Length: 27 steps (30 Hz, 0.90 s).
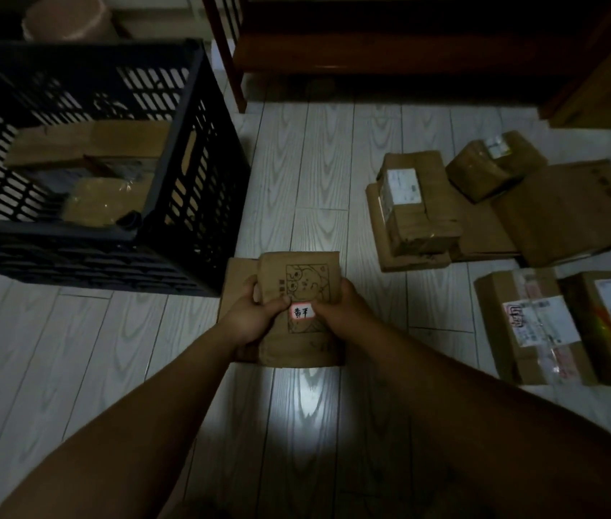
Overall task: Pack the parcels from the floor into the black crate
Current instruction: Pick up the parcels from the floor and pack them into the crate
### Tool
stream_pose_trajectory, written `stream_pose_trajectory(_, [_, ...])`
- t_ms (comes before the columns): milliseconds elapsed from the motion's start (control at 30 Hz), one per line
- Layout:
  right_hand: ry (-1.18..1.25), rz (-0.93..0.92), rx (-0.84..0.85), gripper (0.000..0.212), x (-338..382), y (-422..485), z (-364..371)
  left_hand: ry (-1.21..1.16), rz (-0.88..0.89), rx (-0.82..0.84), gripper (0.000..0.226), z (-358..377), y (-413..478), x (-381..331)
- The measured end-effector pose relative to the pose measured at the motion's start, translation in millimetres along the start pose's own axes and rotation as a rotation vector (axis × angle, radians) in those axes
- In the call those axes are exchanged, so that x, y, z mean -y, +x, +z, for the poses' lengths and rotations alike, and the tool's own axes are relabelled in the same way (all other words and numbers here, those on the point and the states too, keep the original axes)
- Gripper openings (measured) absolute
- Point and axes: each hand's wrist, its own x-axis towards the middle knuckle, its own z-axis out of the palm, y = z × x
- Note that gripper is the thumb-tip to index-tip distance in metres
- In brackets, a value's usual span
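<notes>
Two-handed, grips a brown parcel (298, 279), with left hand (255, 316) and right hand (345, 312) curled round its sides. Sits just right of the black crate (199, 181).

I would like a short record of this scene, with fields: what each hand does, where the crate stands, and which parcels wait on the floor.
left hand: grips the left edge of brown paper parcel with cartoon print
right hand: grips its right edge
beneath: flat brown parcel on pale wooden floor
black plastic crate: left of hands, with parcels inside
waiting: labelled cardboard boxes at right
</notes>
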Motion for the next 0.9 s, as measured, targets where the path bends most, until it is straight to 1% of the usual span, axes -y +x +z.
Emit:
stream_pose_trajectory(67, [0.025, -0.024, 0.013, 0.067, 19.9, -22.2, -15.1, -0.001, 0.018, 0.013, 0.068, -3.2, -18.1, -21.9])
stream_pose_trajectory(133, [0.050, -0.028, 0.023, 0.071, 47.2, -51.8, -31.1, -0.036, 0.028, 0.047, 0.056, -5.1, -48.7, -52.5])
stream_pose_trajectory(200, [0.088, -0.011, 0.045, 0.068, 81.0, -89.2, -45.7, -0.061, 0.037, 0.076, 0.046, -8.9, -86.8, -87.8])
stream_pose_trajectory(300, [0.095, -0.012, 0.068, 0.060, 137.6, -153.8, -60.6, -0.041, 0.033, 0.130, 0.052, -22.7, -149.3, -146.1])
stream_pose_trajectory(433, [0.061, -0.061, 0.021, 0.052, 221.1, -241.7, -70.0, -0.005, 0.016, 0.158, 0.060, -53.5, -234.2, -225.5])
stream_pose_trajectory(567, [0.062, -0.111, 0.033, 0.049, 310.7, -336.7, -68.7, 0.024, 0.016, 0.185, 0.057, -99.3, -331.3, -301.6])
stream_pose_trajectory(633, [0.052, -0.141, 0.028, 0.048, 350.9, -382.1, -66.2, 0.021, 0.034, 0.202, 0.061, -123.5, -376.7, -334.6])
stream_pose_trajectory(700, [0.021, -0.201, 0.016, 0.050, 386.7, -422.5, -63.8, 0.038, 0.102, 0.200, 0.069, -144.8, -418.8, -365.4])
stream_pose_trajectory(800, [-0.053, -0.293, 0.006, 0.057, 431.7, -470.3, -64.9, 0.078, 0.195, 0.073, 0.096, -172.6, -463.5, -410.2])
stream_pose_trajectory(867, [-0.154, -0.364, 0.000, 0.058, 457.4, -496.3, -66.2, 0.097, 0.261, 0.016, 0.104, -189.3, -487.3, -440.9])
stream_pose_trajectory(900, [-0.203, -0.391, 0.001, 0.064, 467.0, -506.0, -65.7, 0.135, 0.293, 0.007, 0.103, -197.2, -499.4, -453.9])
